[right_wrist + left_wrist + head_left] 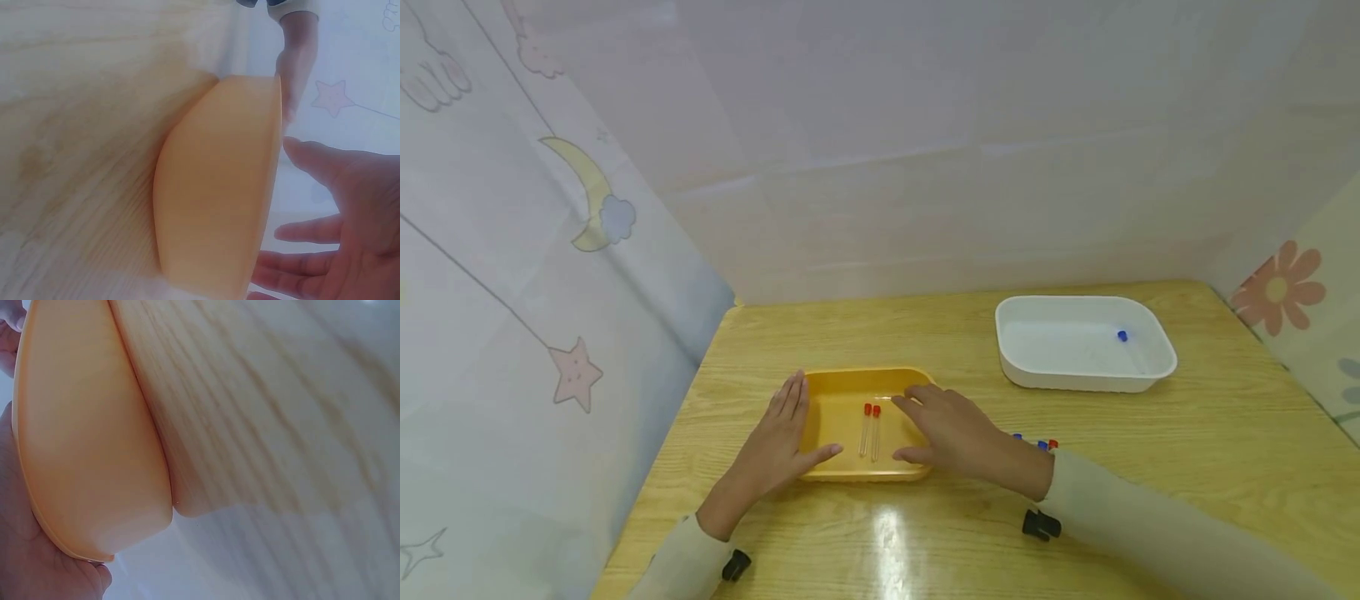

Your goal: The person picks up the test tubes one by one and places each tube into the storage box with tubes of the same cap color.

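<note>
A yellow tray stands on the table between the two hands. Inside it lie two slim clear tubes with red caps, side by side. The left hand rests along the tray's left rim, fingers straight and thumb stretched over the near rim; the left wrist view shows its palm against the tray edge. Over the right rim is the right hand, its fingers spread, slightly bent and apart from the tubes. In the right wrist view nothing sits between the right hand's fingers. Its contact with the rim is unclear.
A white tray stands at the back right with a blue-capped item in it. Beyond the right forearm, blue caps and a red cap show, partly hidden by the arm. Sheet-covered walls border the wooden table.
</note>
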